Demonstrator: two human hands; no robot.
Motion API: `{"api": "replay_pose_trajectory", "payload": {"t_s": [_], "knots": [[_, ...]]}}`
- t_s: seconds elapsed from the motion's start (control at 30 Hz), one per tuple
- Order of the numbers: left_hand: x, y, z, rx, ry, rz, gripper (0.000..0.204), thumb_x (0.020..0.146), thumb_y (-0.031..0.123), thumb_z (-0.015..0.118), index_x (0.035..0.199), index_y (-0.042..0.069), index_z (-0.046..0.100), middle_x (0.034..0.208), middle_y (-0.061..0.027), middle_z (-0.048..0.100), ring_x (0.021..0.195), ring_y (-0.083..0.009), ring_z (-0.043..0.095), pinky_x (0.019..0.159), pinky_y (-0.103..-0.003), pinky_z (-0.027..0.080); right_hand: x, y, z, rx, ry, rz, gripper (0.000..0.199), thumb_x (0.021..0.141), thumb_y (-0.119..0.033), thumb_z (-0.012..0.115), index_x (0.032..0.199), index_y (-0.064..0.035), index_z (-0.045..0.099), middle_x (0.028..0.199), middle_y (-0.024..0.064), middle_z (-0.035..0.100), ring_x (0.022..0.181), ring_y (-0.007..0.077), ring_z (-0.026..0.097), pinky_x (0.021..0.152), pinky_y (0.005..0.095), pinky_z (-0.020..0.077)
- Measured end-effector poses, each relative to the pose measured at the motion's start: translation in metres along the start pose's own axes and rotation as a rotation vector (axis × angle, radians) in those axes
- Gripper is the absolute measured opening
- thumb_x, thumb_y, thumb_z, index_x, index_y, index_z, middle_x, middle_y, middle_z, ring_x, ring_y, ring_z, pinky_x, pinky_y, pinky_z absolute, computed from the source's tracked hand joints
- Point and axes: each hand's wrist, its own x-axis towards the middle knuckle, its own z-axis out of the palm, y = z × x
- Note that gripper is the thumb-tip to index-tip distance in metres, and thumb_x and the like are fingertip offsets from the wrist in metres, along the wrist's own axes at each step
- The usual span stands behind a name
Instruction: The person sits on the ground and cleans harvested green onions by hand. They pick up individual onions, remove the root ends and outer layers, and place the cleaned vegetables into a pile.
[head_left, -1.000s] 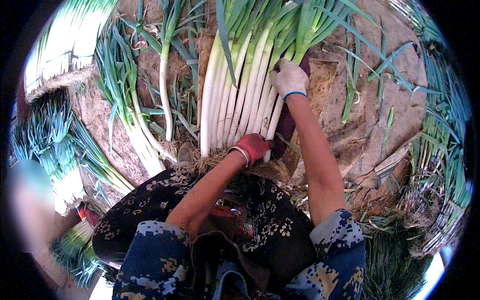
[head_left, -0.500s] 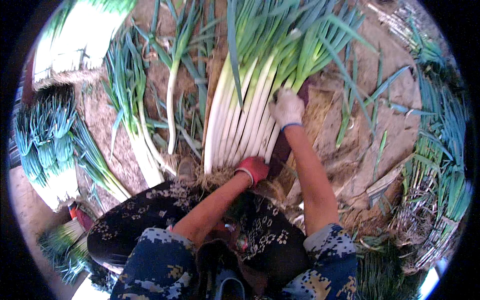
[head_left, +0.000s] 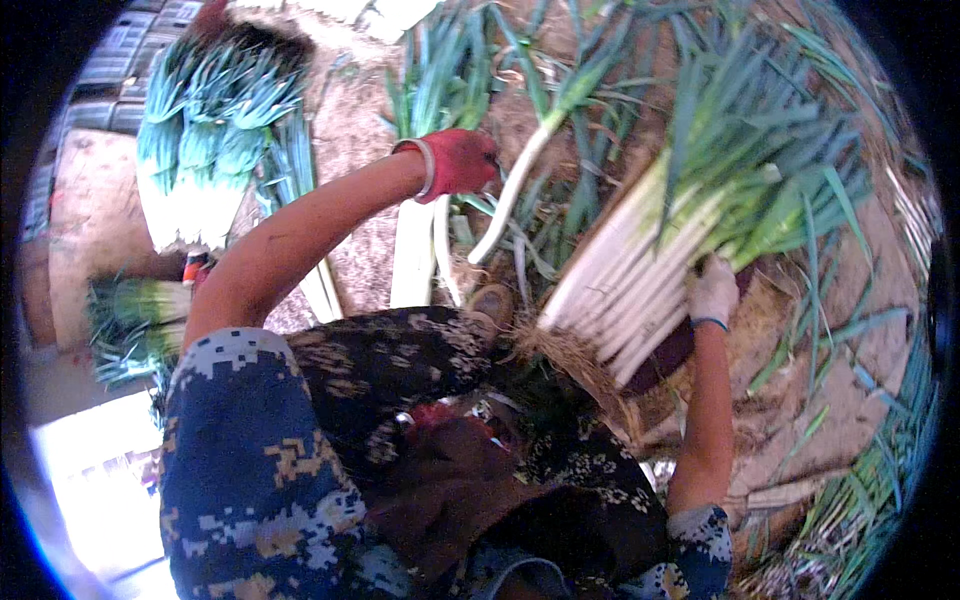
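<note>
A thick bundle of long green onions (head_left: 640, 255) lies before me, its white stalks ending in bushy roots toward my lap and its green leaves fanned to the upper right. My right hand (head_left: 714, 290), in a white glove, is closed against the right edge of the stalks, where the white turns green. At the end of my outstretched left arm, my left hand (head_left: 460, 162) in a red glove is over a smaller group of green onions (head_left: 411, 255). Its fingers are blurred and partly hidden, so their grip does not show. A single green onion (head_left: 513, 190) lies just right of it.
Tied bundles of green onions (head_left: 195, 150) stand at the far left, with another bundle (head_left: 135, 320) below them. Loose leaves lie on the earthy ground sheet (head_left: 800, 360) at the right. More onions (head_left: 850, 530) are heaped at the lower right. A shoe tip (head_left: 492, 302) shows near the roots.
My left hand has left the root end of the large bundle and reached left, over the smaller group. My right hand stays at the bundle's edge. The whole view has swung left.
</note>
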Motion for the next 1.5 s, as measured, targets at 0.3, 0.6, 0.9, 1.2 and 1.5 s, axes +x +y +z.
{"api": "replay_pose_trajectory", "payload": {"t_s": [0.3,0.6,0.9,1.2,1.5], "knots": [[-0.025,-0.076,0.319,-0.832,-0.143,-0.702,0.058,0.084,0.047,0.051,0.118,0.001,0.054,0.117,-0.0228,0.059,0.11,-0.0378,0.056,0.095,-0.041,0.042,0.007,0.004,-0.007,-0.055,-0.16,0.058,0.042,0.076,-0.028,0.066,0.111,-0.008,0.056,0.101,0.0187,0.058,0.097,0.0362,0.058,0.081,0.0448,0.0489],[-0.091,-0.023,0.371,-1.509,0.565,-0.801,0.029,0.084,0.026,0.064,0.103,0.004,0.062,0.088,-0.0073,0.065,0.082,-0.016,0.06,0.074,-0.029,0.049,0.009,0.024,0.008,-0.005,-0.146,-0.038,0.047,0.078,-0.026,0.067,0.116,0.0006,0.056,0.112,0.0233,0.058,0.104,0.0384,0.055,0.091,0.0419,0.0443],[-0.22,-0.049,0.541,-1.179,0.473,-1.684,0.048,0.071,0.032,0.063,0.108,0.003,0.056,0.104,-0.0265,0.062,0.1,-0.0397,0.06,0.086,-0.042,0.047,0.038,0.034,0.005,-0.025,-0.442,0.092,0.047,0.082,-0.024,0.062,0.121,0.0008,0.054,0.119,0.0196,0.059,0.108,0.0342,0.057,0.092,0.0405,0.0435],[-0.18,-0.077,0.563,-1.221,0.042,-1.593,0.046,0.072,0.028,0.063,0.11,0.002,0.054,0.108,-0.0266,0.061,0.103,-0.0377,0.06,0.087,-0.042,0.048,0.033,0.03,0.007,0.1,-0.35,0.205,0.057,0.078,-0.026,0.067,0.125,0.002,0.052,0.114,0.0174,0.063,0.097,0.0284,0.06,0.082,0.0376,0.0468],[-0.104,-0.049,0.608,-1.379,0.37,-1.441,0.039,0.071,0.022,0.061,0.102,0.001,0.049,0.094,-0.0273,0.063,0.093,-0.0404,0.062,0.082,-0.044,0.048,0.073,0.163,0.061,0.155,-0.275,0.417,0.058,0.074,-0.033,0.065,0.119,0.0034,0.055,0.106,0.0261,0.063,0.09,0.0357,0.062,0.079,0.0448,0.0459]]}}
